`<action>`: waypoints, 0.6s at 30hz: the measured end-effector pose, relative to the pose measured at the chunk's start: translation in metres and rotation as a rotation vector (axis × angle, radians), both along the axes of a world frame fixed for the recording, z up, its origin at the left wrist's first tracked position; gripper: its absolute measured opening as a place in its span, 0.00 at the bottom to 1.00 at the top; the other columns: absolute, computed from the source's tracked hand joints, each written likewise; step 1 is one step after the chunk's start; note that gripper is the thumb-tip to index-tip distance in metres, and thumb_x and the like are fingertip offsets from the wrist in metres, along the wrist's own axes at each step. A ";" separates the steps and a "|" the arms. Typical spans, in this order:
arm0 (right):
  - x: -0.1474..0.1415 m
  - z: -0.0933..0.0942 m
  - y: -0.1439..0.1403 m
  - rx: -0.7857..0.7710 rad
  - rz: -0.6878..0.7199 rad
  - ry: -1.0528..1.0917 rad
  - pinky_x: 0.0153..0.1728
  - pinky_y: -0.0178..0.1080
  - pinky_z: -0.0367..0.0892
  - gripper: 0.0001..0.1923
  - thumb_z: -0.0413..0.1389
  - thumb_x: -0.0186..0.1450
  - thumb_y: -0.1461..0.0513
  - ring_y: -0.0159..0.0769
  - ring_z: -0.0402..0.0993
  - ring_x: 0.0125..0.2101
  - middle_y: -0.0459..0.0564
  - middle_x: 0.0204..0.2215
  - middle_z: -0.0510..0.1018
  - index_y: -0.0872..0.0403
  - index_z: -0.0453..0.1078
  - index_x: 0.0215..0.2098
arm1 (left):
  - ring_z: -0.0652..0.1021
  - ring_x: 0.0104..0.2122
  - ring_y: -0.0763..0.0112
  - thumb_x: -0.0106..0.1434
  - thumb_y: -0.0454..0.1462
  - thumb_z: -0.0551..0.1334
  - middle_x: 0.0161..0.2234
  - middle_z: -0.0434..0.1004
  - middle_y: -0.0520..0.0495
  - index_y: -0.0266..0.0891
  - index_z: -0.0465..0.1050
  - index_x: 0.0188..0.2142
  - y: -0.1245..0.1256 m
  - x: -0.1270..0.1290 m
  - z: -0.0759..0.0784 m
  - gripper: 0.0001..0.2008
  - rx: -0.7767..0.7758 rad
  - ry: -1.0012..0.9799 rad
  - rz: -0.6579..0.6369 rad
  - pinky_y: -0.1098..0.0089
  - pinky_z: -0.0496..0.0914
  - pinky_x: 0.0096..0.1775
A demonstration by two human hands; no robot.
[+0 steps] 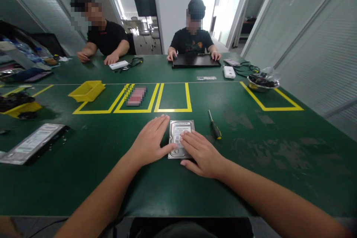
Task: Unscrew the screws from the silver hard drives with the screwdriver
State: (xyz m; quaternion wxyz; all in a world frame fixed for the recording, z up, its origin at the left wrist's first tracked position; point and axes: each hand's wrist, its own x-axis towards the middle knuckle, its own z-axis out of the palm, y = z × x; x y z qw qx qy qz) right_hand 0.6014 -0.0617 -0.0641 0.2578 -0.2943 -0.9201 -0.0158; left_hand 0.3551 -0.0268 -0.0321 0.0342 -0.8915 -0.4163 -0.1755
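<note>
Both forearms bare, reaching in over the bench's near edge (41, 193); left crosses it left of middle, steeply angled, right comes in nearer the right corner, at a flatter slant. Left hand (152, 137): fingers straight and close together, aimed at the far edge, thumb spread wide toward the right hand. Right hand (202, 152): back upward, fingers extended, pointing toward the left end and slightly away; thumb set apart, on the near-edge side. Left thumb tip just beside right fingertips. Neither hand curled. Wrists roughly in line with forearms.

Yellow tray (83, 97), metal bowl (259, 87)
</note>
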 end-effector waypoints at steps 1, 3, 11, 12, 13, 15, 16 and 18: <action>0.000 0.000 0.000 -0.023 -0.001 -0.021 0.64 0.55 0.56 0.31 0.52 0.69 0.50 0.52 0.63 0.62 0.66 0.59 0.70 0.67 0.65 0.60 | 0.63 0.64 0.50 0.65 0.55 0.56 0.65 0.59 0.30 0.28 0.53 0.67 0.003 -0.009 0.002 0.41 0.003 0.023 0.056 0.52 0.58 0.64; 0.001 -0.001 0.000 -0.061 -0.002 -0.048 0.65 0.55 0.55 0.31 0.52 0.69 0.50 0.52 0.63 0.62 0.64 0.59 0.70 0.66 0.66 0.60 | 0.63 0.64 0.51 0.67 0.54 0.54 0.65 0.59 0.30 0.27 0.53 0.67 0.008 -0.030 0.005 0.40 0.007 0.064 0.173 0.55 0.59 0.64; 0.001 -0.001 -0.001 -0.114 -0.006 -0.077 0.66 0.53 0.53 0.31 0.53 0.68 0.52 0.50 0.61 0.62 0.62 0.61 0.68 0.65 0.65 0.62 | 0.65 0.61 0.41 0.71 0.50 0.47 0.60 0.63 0.21 0.16 0.59 0.61 0.025 -0.152 0.009 0.36 -0.093 0.334 0.604 0.50 0.60 0.60; 0.002 -0.001 -0.001 -0.121 -0.003 -0.083 0.66 0.53 0.52 0.32 0.53 0.68 0.52 0.50 0.61 0.63 0.62 0.61 0.67 0.65 0.65 0.62 | 0.66 0.60 0.40 0.71 0.49 0.46 0.59 0.64 0.20 0.16 0.62 0.59 0.025 -0.168 0.008 0.35 -0.142 0.372 0.628 0.50 0.61 0.59; 0.002 -0.001 -0.002 -0.126 0.000 -0.089 0.66 0.53 0.52 0.32 0.53 0.68 0.51 0.50 0.60 0.63 0.62 0.62 0.67 0.65 0.64 0.62 | 0.66 0.59 0.40 0.71 0.49 0.46 0.58 0.65 0.21 0.16 0.64 0.58 0.024 -0.183 0.007 0.34 -0.173 0.394 0.663 0.50 0.62 0.58; 0.002 -0.002 -0.002 -0.129 0.004 -0.099 0.67 0.54 0.50 0.33 0.53 0.68 0.51 0.50 0.59 0.64 0.62 0.63 0.65 0.65 0.63 0.63 | 0.71 0.54 0.41 0.70 0.47 0.46 0.54 0.69 0.22 0.19 0.68 0.54 0.020 -0.208 0.007 0.31 -0.214 0.448 0.730 0.50 0.66 0.53; 0.003 -0.003 -0.002 -0.127 0.003 -0.101 0.67 0.54 0.50 0.33 0.53 0.68 0.51 0.50 0.58 0.64 0.62 0.63 0.65 0.65 0.62 0.64 | 0.73 0.51 0.42 0.70 0.45 0.45 0.51 0.71 0.24 0.20 0.70 0.51 0.016 -0.218 0.007 0.28 -0.219 0.483 0.765 0.51 0.68 0.50; 0.003 -0.004 -0.002 -0.125 0.002 -0.107 0.67 0.54 0.49 0.33 0.53 0.68 0.52 0.49 0.58 0.64 0.62 0.63 0.64 0.65 0.62 0.64 | 0.73 0.47 0.41 0.69 0.43 0.46 0.49 0.71 0.25 0.23 0.71 0.48 0.009 -0.234 0.008 0.25 -0.233 0.529 0.854 0.53 0.70 0.43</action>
